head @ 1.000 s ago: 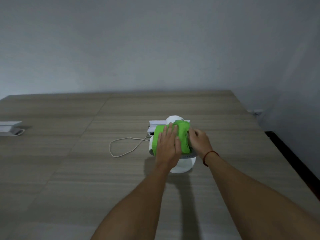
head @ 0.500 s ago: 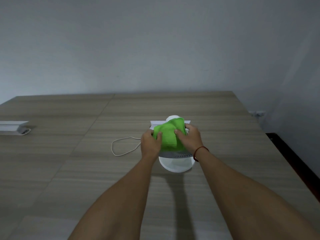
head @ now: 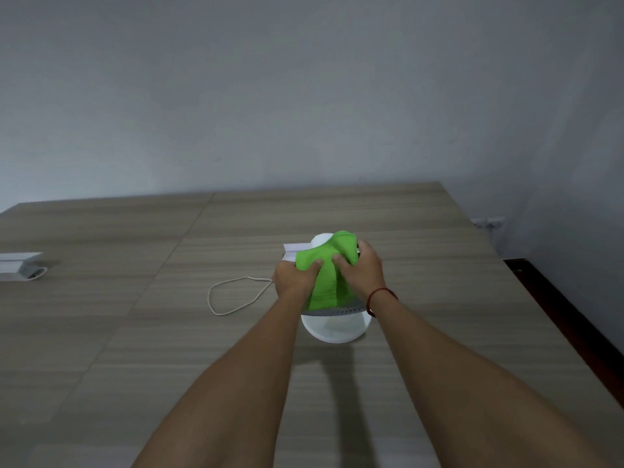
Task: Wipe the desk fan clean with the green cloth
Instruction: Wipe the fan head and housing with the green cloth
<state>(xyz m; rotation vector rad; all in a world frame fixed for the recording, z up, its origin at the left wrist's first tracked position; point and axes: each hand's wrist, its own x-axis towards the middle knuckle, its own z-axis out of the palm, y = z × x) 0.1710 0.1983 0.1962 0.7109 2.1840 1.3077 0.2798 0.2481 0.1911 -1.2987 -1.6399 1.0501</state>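
Nearest me, two bare forearms reach out over the table point(head: 135, 349) and meet at the fan point(head: 332, 329), which stands a little right of the middle. Its round white base point(head: 324, 334) sits flat on the wood, and above that a thin strip of grey grille point(head: 337, 311) shows. Everything higher on the fan is covered by the cloth point(head: 324, 282).

The cloth is draped over the fan's head and bunched into a ridge at the centre. The left hand point(head: 293, 278) grips its left side, thumb pressed into the fabric and fingers wrapped out of sight round the edge of the head. The right hand point(head: 363, 271), with a red band point(head: 380, 295) at the wrist, clutches the right side, thumb on the front and fingers curled over the top. I'd judge the two-sided hold does double duty: it clamps the light fan so it can't tip or skid, and it pulls the cloth tight against the curved housing for rubbing. Wiping looks under way on the head, while the base and lower grille are bare and probably left to do.

Just left of the hands a white cord point(head: 233, 295) lies in a loose loop, slack enough not to tug the fan. Right behind the fan a corner of a white box point(head: 293, 247) pokes out; I can't tell whether they touch. Far off at the left edge lies another white item point(head: 20, 265), too blurred to name. Beyond the table is a plain grey wall point(head: 304, 96), with a socket point(head: 489, 222) low on the right.
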